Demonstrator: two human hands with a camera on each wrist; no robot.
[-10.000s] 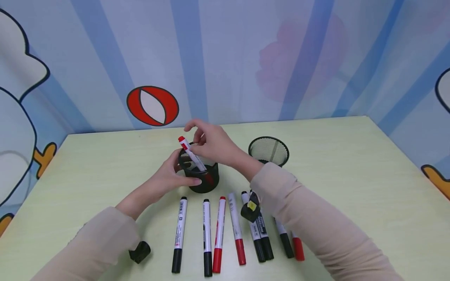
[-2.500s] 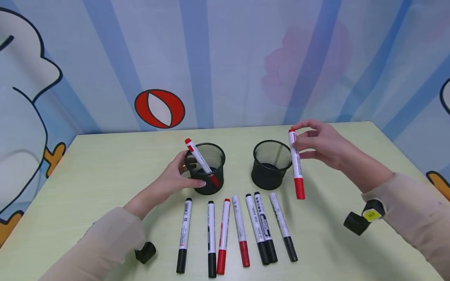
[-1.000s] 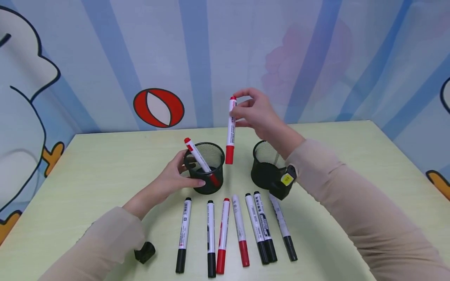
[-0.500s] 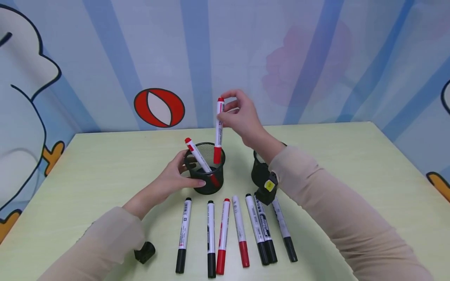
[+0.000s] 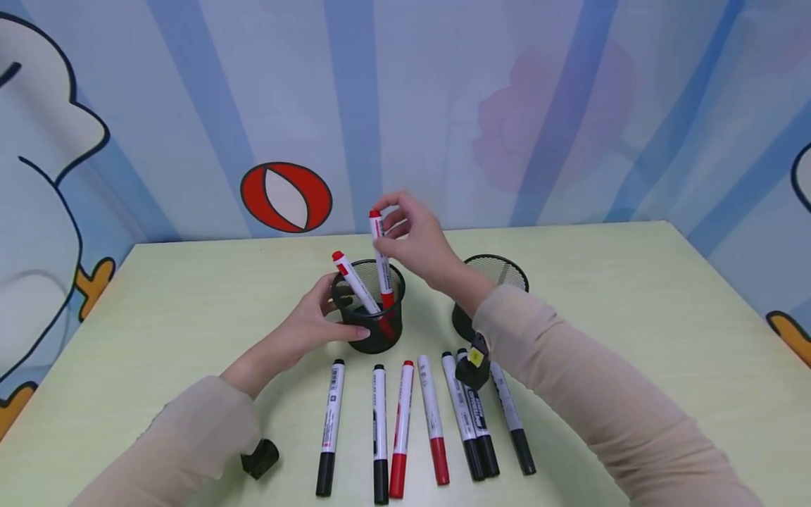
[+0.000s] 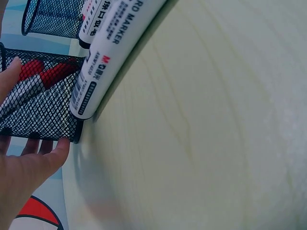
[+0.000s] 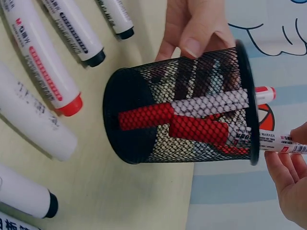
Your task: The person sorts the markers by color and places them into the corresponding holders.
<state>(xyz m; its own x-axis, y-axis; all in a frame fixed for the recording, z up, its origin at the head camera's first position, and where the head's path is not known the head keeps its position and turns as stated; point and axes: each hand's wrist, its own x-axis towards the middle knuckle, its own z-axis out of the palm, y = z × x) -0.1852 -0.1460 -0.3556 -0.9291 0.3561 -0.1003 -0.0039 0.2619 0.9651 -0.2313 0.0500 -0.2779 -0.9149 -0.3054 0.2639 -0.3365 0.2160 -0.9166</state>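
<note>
My left hand grips the left black mesh pen holder round its side, thumb at the front. Inside it a red-capped marker leans toward the left of the rim. My right hand pinches a second red marker near its top, above the holder. Its red cap end is inside the mesh, above the bottom, as the right wrist view shows through the wall of the holder. In the left wrist view, fingers of my left hand touch the holder's side.
Another black mesh pen holder stands to the right, partly behind my right forearm. Several black and red markers lie in a row in front, among them a black one at the left end and a red one. The light table meets a blue backdrop.
My right hand has brought the red marker from the right, over the left holder, and lowered its cap end inside. The left hand stays on the holder, and the first marker still leans there.
</note>
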